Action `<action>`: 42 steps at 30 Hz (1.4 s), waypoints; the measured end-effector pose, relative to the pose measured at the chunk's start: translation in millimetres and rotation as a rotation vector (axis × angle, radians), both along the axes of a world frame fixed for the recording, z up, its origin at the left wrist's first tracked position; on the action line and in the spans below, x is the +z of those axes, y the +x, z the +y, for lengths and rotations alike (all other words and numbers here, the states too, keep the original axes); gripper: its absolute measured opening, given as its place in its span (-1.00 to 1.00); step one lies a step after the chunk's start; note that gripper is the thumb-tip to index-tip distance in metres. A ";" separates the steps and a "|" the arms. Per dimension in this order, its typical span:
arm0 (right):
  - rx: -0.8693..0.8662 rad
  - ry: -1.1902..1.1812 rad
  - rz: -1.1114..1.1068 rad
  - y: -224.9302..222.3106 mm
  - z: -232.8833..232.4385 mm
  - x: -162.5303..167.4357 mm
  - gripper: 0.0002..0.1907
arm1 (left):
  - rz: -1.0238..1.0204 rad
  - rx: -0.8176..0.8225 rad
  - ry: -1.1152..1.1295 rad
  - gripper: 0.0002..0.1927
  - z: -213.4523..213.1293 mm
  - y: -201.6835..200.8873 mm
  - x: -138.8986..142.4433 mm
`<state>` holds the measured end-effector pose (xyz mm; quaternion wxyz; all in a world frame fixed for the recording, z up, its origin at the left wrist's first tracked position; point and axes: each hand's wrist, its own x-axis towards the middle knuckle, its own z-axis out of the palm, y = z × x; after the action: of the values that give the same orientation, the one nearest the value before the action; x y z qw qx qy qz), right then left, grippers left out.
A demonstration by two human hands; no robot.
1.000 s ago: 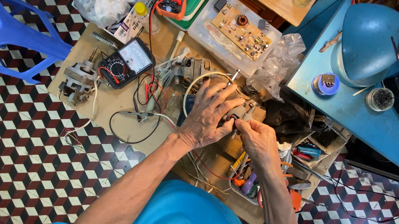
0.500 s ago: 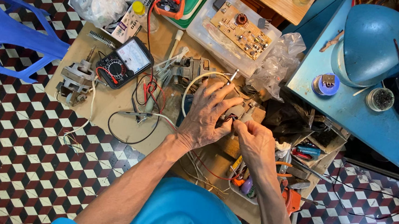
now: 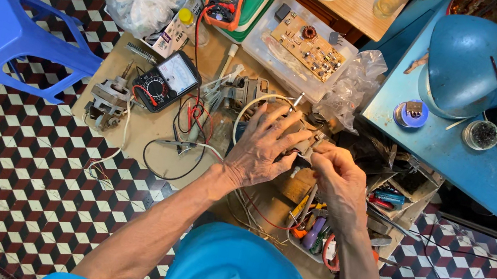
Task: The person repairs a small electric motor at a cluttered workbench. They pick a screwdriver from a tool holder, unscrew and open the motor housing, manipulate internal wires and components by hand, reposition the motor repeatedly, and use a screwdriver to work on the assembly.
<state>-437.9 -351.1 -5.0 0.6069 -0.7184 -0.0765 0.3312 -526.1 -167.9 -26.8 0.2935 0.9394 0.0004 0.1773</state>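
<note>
Head view: motor part [image 3: 302, 143] under fingers [image 3: 278, 128]

Bare cardboard [image 3: 147, 132] lies open just left of the left hand [image 3: 264, 149], crossed only by loose wires [image 3: 182, 148]. Farther left, the analog meter [image 3: 167, 81] and small motor [image 3: 107, 101] block the way. On the right, the tool tray [image 3: 314, 229] crowds the right hand [image 3: 340, 179] (hardly any gap there).
</note>
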 end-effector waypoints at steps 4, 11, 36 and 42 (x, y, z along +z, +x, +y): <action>-0.350 0.515 0.468 -1.1 7.8 -22.6 -0.78 | 0.015 0.007 0.048 -0.46 -9.9 5.9 4.5; -0.336 0.673 0.515 -4.6 -10.4 -36.4 -0.75 | 0.029 0.022 0.031 -0.41 -27.2 15.1 10.7; -0.198 0.633 0.397 29.2 -40.6 -29.7 -0.78 | 0.016 0.094 0.083 -0.49 -78.5 25.6 7.7; -0.128 0.504 0.419 43.6 -37.6 -34.4 -0.78 | 0.027 0.087 0.064 -0.49 -74.3 31.3 3.1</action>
<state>-394.4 -388.7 -39.3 0.7875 -0.4654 0.0160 0.4037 -494.8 -242.1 -23.8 0.2551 0.9497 0.0394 0.1772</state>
